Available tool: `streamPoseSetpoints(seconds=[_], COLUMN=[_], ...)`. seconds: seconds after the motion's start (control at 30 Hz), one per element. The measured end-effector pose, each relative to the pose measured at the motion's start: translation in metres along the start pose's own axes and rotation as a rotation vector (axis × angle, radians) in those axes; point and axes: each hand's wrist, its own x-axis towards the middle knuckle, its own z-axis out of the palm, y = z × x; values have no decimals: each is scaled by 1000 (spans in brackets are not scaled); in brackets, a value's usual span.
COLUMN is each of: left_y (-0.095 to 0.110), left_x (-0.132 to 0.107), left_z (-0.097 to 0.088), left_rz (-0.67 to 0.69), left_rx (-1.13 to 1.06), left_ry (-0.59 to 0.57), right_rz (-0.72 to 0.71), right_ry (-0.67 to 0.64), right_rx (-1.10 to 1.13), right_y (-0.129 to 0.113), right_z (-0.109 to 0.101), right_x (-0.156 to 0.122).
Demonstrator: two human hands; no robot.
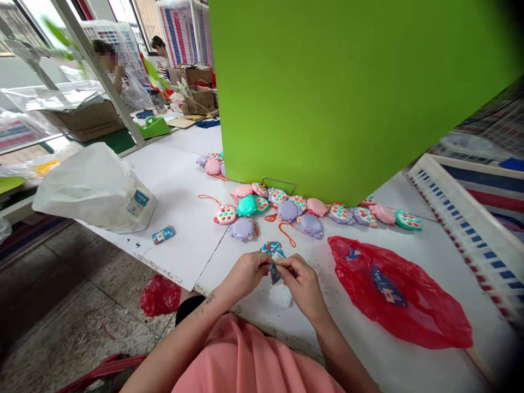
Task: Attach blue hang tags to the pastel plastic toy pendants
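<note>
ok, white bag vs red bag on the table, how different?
White bag stands tall; red bag lies low. White bag is cloudy; red bag is sheer red. White bag sits left of the left hand, red bag right of the right hand. Both show blue printed pieces.

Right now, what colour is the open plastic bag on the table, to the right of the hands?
Translucent red plastic bag; best seen in the head view.
</note>
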Motion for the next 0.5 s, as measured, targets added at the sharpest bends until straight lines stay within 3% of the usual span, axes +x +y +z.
streamPoseSetpoints(seconds=[0.13, 0.23, 0.37, 0.5], left_y=[2, 5, 10, 13], left_x=[-4, -8, -10, -14], left_z=[-3, -7, -12, -17], left_rz=[69, 100, 208, 230], left_rx=[150, 363, 575, 620], left_ry=[-46, -78, -127, -163], right_rz=[137, 155, 150, 191], right_ry=[-70, -145, -263, -336], right_rx=[153, 239, 208, 128], right_y=[1, 3, 3, -2], right_z=[3, 4, 6, 6], right_x=[0, 0, 0, -1])
